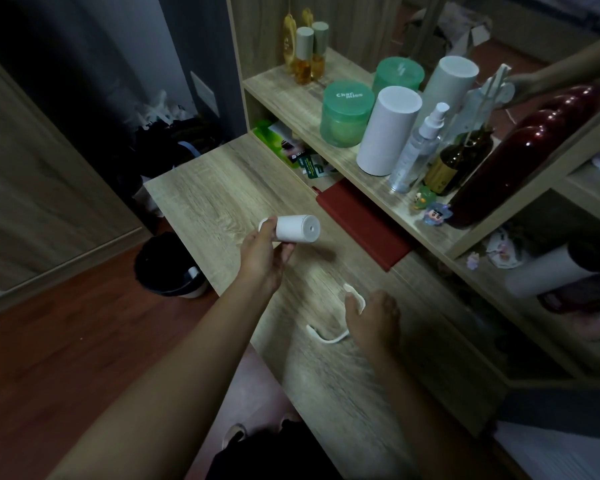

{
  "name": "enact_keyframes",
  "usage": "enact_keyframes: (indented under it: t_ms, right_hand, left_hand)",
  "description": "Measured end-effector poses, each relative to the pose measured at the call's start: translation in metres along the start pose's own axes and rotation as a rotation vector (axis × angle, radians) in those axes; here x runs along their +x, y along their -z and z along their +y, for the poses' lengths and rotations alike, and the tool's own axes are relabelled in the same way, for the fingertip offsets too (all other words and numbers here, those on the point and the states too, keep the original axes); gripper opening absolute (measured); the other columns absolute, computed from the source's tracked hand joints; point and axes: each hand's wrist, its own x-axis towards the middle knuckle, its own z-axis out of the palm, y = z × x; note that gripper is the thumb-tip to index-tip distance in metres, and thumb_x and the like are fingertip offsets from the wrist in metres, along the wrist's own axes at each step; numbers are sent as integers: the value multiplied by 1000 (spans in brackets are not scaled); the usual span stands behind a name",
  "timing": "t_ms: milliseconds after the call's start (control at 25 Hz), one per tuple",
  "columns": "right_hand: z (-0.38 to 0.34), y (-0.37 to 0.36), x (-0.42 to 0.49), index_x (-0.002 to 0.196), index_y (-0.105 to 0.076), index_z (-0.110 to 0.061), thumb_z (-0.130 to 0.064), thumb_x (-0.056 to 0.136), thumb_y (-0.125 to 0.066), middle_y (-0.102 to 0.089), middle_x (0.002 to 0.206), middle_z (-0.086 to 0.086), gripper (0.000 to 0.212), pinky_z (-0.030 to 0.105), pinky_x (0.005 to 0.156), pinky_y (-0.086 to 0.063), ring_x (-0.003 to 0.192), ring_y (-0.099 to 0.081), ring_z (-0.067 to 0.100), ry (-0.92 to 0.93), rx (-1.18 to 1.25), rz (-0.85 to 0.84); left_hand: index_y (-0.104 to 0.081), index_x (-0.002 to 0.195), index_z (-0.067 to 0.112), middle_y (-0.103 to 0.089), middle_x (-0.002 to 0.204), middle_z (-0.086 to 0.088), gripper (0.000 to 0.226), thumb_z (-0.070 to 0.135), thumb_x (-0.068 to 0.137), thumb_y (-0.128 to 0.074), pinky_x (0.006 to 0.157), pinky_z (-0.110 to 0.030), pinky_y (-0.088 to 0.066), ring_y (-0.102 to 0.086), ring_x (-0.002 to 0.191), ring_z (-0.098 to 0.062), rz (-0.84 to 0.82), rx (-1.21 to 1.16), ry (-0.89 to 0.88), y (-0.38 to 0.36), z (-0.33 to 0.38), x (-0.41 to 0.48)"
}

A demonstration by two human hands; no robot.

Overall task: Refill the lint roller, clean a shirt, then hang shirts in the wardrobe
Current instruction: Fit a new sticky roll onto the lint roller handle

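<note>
bare forearms point(187, 358), bare left hand point(262, 252), bare right hand point(373, 317), black garment point(264, 457) at the bottom edge, foot point(234, 436) in dark-strapped sandal

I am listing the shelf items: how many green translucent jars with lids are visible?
2. One green translucent lidded jar stands on the upper wooden shelf, left of a tall white cylinder; the second jar stands farther back, behind it. Others may be hidden behind taller items.
</note>
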Motion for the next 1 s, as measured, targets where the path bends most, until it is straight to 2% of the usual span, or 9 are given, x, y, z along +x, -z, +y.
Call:
enact_keyframes:
  t_ms: [120,320,440,520,600,720,840,1000]
  right_hand:
    - [-1,-6,-4,116,-50,-2,-46,89,-46,-57,117,18,52,39,80,-45,104,-54,33,-68,1,-30]
    - [-6,-7,-3,119,-53,-6,-36,95,-37,-61,117,16,42,40,83,-45,103,-58,33,-59,-55,-50]
    - [-9,-2,2,123,-49,-12,-37,97,-32,-62,115,15,41,38,81,-43,103,-59,33,-48,-91,-153]
    - [-14,9,7,120,-50,-14,-38,97,-30,-63,107,13,38,36,77,-42,99,-60,32,38,-40,-223]
    - [-27,28,10,107,-55,-14,-38,98,-31,-62,92,10,35,36,72,-44,90,-61,30,162,87,-253]
    - [-53,58,10,96,-60,-10,-41,99,-30,-64,78,11,43,37,70,-49,76,-62,27,322,210,-234]
    - [-69,73,14,98,-63,-11,-37,100,-29,-59,66,4,43,33,63,-43,67,-59,23,439,202,-213]
    - [-78,76,17,100,-60,-10,-35,100,-29,-57,67,5,40,29,60,-37,65,-56,22,504,169,-219]
  left_hand:
    - [-49,121,7,-54,108,-7,38,22,89,-62,76,-29,-57,-61,91,-17,-7,11,-16,-3,2,1]
    - [-49,115,8,-53,105,-6,31,21,89,-61,79,-31,-56,-60,93,-18,-16,43,-32,-6,2,0]
    - [-49,110,11,-53,106,-5,24,19,89,-60,75,-29,-57,-59,93,-18,-21,59,-23,0,2,1]
    - [-49,112,12,-54,103,-5,24,18,90,-58,70,-28,-56,-60,88,-17,-24,112,-5,7,2,2]
    - [-51,105,14,-55,98,-4,15,18,92,-56,74,-30,-53,-59,85,-18,-29,202,5,15,2,4]
    - [-52,94,16,-55,92,-4,4,14,92,-53,69,-31,-50,-58,81,-20,-67,322,-16,24,1,5]
    - [-55,106,12,-57,93,-5,15,12,91,-54,63,-29,-48,-58,80,-20,-155,413,-13,29,-1,3]
    - [-55,119,14,-59,99,-6,31,11,88,-56,69,-32,-48,-59,85,-23,-252,523,-3,33,-3,2]
